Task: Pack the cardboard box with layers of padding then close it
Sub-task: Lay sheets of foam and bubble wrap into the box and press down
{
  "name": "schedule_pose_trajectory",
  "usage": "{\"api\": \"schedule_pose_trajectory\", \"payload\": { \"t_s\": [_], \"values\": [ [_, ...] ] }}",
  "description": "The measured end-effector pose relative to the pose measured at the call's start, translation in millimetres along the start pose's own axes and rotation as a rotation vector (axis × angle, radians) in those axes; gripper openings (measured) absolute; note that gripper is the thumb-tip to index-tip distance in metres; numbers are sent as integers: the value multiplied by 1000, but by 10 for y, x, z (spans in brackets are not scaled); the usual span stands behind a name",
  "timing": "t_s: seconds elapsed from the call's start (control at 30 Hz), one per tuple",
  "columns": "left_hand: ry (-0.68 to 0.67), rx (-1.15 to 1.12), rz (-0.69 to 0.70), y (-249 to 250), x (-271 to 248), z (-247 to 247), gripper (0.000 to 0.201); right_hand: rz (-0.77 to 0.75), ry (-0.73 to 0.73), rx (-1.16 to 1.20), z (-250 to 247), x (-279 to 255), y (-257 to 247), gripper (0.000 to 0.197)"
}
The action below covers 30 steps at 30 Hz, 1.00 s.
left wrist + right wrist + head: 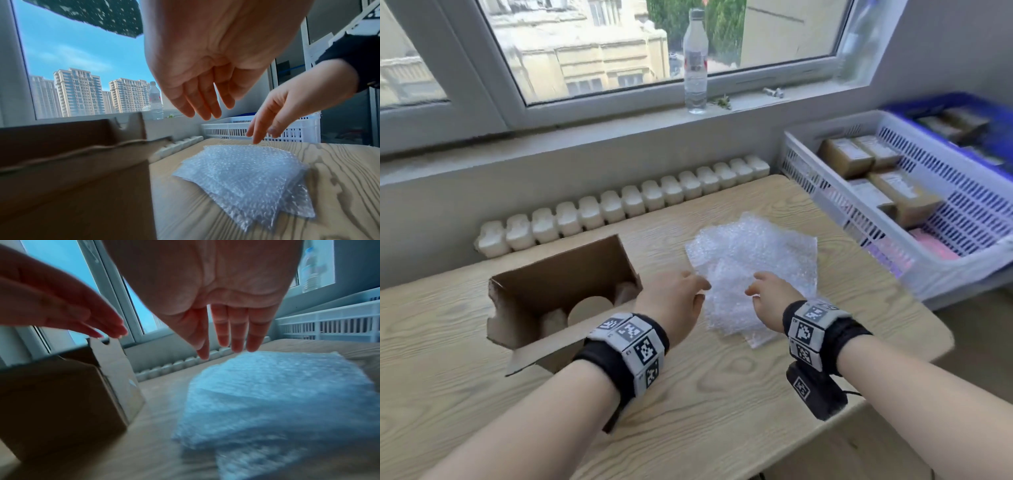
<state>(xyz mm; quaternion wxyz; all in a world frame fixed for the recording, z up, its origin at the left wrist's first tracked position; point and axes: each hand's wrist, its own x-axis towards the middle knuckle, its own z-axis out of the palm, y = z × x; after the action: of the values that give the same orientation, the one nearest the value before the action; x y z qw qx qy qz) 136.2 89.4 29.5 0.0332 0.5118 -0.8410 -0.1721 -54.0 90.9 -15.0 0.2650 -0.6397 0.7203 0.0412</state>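
An open brown cardboard box [561, 294] stands at the table's left, flaps up; pale lumps show inside it. To its right lies a loose stack of bubble wrap sheets [753, 270] [246, 175] [277, 394]. My left hand [678, 298] [201, 78] hovers above the stack's left edge with fingers straight and holds nothing. My right hand [770, 294] [226, 321] hangs over the middle of the stack, fingers stretched down, empty too. In the left wrist view the right hand [287, 110] has its fingertips just above the wrap.
A white slatted crate [893, 205] with brown parcels sits at the table's right edge, a blue crate behind it. A row of white foam blocks [619, 205] lines the table's back edge. A water bottle [695, 61] stands on the windowsill.
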Motion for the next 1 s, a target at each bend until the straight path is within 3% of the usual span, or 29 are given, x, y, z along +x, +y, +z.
{"api": "schedule_pose_trajectory", "payload": {
  "t_s": [0.2, 0.33, 0.43, 0.5, 0.57, 0.7, 0.77, 0.9, 1.0],
  "values": [
    [-53, 72, -33, 279, 399, 210, 34, 17, -218, -222, 211, 346, 469, 44],
    [-84, 59, -99, 367, 561, 264, 34, -42, -187, -301, 221, 525, 544, 31],
    [-107, 53, -165, 399, 663, 295, 37, -43, -66, -157, 80, 566, 599, 15],
    [-107, -15, -228, 417, 732, 306, 44, -65, 75, 2, -115, 545, 626, 24],
    [-56, -124, -302, 426, 806, 306, 62, -128, 216, 159, -399, 447, 600, 35],
    [148, -339, -357, 429, 997, 138, 98, -284, 375, 379, -1007, 304, 477, 26],
    [220, -446, -332, 420, 1100, -14, 93, -360, 369, 469, -1283, 260, 408, 24],
    [357, -636, -313, 420, 1213, -314, 48, -469, 349, 571, -1667, 276, 338, 32],
    [370, -844, -345, 385, 1215, -471, 42, -440, 407, 638, -1794, 376, 362, 30]
  ]
}}
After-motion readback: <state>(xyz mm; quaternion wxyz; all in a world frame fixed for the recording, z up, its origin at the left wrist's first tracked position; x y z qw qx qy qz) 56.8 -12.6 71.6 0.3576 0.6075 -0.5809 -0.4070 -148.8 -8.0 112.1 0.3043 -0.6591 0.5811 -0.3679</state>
